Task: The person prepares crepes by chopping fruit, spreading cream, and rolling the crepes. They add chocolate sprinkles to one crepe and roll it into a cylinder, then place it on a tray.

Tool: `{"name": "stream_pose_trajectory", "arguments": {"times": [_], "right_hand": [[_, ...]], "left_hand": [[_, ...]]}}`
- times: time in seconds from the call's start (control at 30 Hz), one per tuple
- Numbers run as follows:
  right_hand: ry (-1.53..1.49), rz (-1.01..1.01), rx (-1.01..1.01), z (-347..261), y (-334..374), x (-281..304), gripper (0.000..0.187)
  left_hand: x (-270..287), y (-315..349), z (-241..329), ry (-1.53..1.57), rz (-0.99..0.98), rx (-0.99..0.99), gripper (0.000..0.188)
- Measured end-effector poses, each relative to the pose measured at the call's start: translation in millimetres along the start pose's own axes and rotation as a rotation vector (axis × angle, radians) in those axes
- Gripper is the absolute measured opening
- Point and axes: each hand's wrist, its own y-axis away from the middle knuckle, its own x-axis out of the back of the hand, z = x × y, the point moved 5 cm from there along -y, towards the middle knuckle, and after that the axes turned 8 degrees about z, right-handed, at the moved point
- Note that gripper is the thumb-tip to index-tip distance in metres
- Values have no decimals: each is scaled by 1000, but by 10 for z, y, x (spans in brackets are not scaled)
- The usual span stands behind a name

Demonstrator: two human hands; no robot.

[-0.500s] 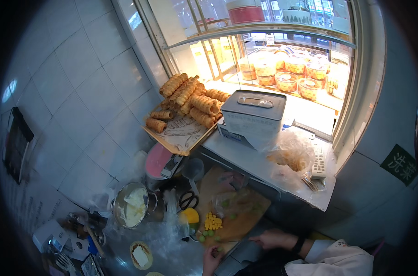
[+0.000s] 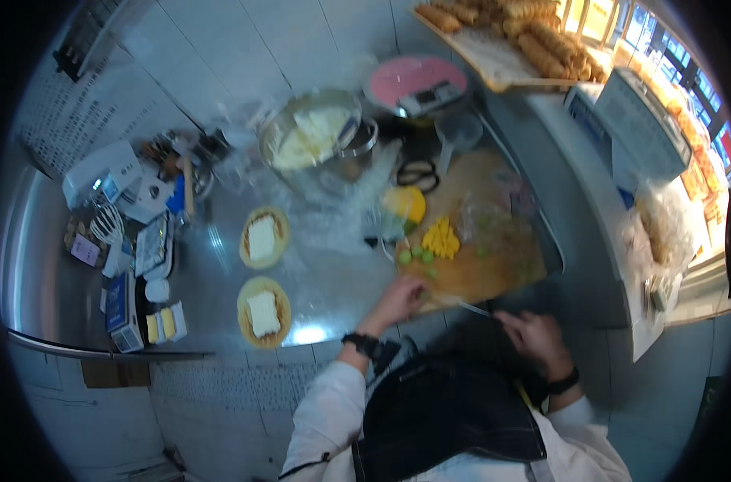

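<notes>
My left hand (image 2: 399,301) rests at the near edge of a wooden cutting board (image 2: 494,269), fingers close to a few small green fruit pieces (image 2: 414,255). Nothing is visibly in it. My right hand (image 2: 536,337) is closed just below the board's near right edge, on the handle of a knife (image 2: 474,307) whose thin blade points left. A pile of yellow fruit cubes (image 2: 442,238) and a cut yellow fruit half (image 2: 406,204) lie on the board's left part. Two round pastry bases, each topped with a white slab (image 2: 262,239) (image 2: 262,313), sit on the steel counter (image 2: 333,281) to my left.
A metal bowl of cream (image 2: 313,136), a pink scale (image 2: 413,80) and black scissors (image 2: 417,173) stand behind the board. Crumpled clear film (image 2: 333,217) lies between. Small boxes and tools (image 2: 132,241) crowd the far left. A tray of rolled pastries (image 2: 510,32) and a grey box (image 2: 638,120) are at right.
The view has tipped down from the window onto the counter. My left hand has moved up to the board's near edge; my right hand has drawn back off the board toward my body.
</notes>
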Motion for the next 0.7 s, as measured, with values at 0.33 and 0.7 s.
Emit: {"name": "stream_pose_trajectory", "arguments": {"times": [0.33,0.7], "right_hand": [[103,-38,128,-157,-310,174,35],[152,-96,141,-339,-473,155,33]], "left_hand": [[107,-191,100,2,-97,-64,26],[107,-126,99,-165,-26,-141,24]]}}
